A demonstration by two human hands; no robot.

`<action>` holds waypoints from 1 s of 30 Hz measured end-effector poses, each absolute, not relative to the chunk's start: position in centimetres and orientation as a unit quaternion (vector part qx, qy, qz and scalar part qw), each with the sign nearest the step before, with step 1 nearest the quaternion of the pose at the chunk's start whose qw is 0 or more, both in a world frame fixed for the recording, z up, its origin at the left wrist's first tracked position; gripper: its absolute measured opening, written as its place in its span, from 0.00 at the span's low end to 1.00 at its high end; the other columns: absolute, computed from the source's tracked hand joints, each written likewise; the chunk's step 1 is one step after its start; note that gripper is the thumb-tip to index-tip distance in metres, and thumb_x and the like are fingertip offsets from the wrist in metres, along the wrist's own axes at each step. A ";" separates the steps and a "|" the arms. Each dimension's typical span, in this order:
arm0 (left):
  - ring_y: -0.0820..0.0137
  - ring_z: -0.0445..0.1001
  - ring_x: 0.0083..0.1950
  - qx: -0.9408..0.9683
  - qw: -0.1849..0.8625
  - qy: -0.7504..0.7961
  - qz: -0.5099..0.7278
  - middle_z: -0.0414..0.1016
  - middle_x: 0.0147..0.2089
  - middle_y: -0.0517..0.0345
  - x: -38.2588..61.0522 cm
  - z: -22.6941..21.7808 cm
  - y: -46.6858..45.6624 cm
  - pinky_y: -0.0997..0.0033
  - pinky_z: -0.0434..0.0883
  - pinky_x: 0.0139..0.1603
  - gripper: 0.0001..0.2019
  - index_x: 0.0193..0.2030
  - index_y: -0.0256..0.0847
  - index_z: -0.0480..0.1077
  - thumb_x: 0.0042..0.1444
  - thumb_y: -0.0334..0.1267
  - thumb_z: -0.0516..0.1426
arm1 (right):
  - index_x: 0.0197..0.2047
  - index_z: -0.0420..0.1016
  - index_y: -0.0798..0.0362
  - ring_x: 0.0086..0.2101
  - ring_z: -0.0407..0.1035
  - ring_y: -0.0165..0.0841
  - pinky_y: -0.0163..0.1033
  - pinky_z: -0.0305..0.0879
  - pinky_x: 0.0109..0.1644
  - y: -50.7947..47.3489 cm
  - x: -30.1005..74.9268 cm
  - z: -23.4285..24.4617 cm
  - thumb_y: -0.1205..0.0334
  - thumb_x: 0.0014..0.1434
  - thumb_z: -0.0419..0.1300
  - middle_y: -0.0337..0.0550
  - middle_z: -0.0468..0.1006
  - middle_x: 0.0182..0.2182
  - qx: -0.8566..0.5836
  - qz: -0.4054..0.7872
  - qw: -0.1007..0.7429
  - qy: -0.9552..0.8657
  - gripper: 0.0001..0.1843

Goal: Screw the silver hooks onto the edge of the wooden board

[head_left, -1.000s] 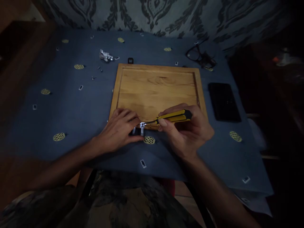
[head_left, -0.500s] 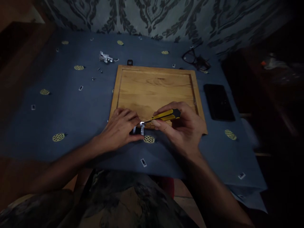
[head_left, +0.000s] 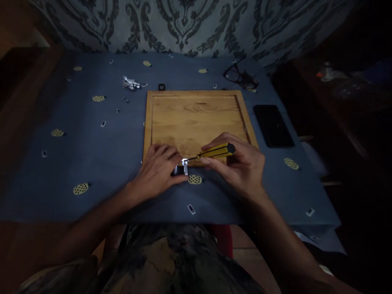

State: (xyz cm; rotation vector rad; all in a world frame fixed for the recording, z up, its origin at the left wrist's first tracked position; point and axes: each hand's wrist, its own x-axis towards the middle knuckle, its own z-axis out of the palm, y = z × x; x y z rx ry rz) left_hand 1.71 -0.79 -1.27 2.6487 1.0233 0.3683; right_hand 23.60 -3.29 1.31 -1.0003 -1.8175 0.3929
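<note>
My left hand is closed around a small shiny metal bracket-like part at the near edge of a wooden board. Fingers hide much of that part, so its exact kind does not show. In my right hand is a yellow and black screwdriver, pinched by the handle and pointing left. Its thin shaft reaches the bright top of the metal part. Whether the tip sits in a screw is too small to make out.
Several shiny metal pieces lie at the back left, with small screws nearer. A small black square item sits behind the board. To the right are a black phone and dark glasses. A pineapple-patterned cloth covers the table.
The camera view has shifted slightly. The screwdriver handle has turned a little in my right hand, its shaft still at the metal part. My left hand keeps its grip.
</note>
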 end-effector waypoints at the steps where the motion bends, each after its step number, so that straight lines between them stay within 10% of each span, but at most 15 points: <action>1: 0.55 0.74 0.54 0.916 0.140 0.352 0.129 0.79 0.49 0.51 1.7 -1.3 -0.8 0.51 0.67 0.58 0.19 0.51 0.40 0.76 0.62 0.52 0.67 | 0.34 0.77 0.49 0.28 0.73 0.31 0.37 0.67 0.30 -3.3 23.4 1.2 0.59 0.59 0.74 0.36 0.78 0.28 -0.426 0.140 0.492 -0.746 0.10; 9: 0.55 0.75 0.55 0.916 0.134 0.355 0.131 0.79 0.51 0.51 1.8 -1.2 -0.8 0.50 0.67 0.62 0.20 0.51 0.38 0.76 0.60 0.50 0.69 | 0.33 0.74 0.47 0.28 0.71 0.34 0.42 0.66 0.31 -3.9 23.3 0.9 0.55 0.66 0.67 0.38 0.76 0.28 -0.451 0.051 0.587 -0.670 0.11; 30: 0.55 0.74 0.54 0.919 0.119 0.348 0.138 0.78 0.48 0.51 1.7 -1.5 -0.9 0.50 0.67 0.58 0.19 0.48 0.38 0.76 0.62 0.51 0.67 | 0.39 0.72 0.48 0.30 0.73 0.31 0.37 0.72 0.35 -3.8 23.1 0.2 0.61 0.68 0.65 0.36 0.75 0.30 -0.467 0.053 0.488 -0.736 0.06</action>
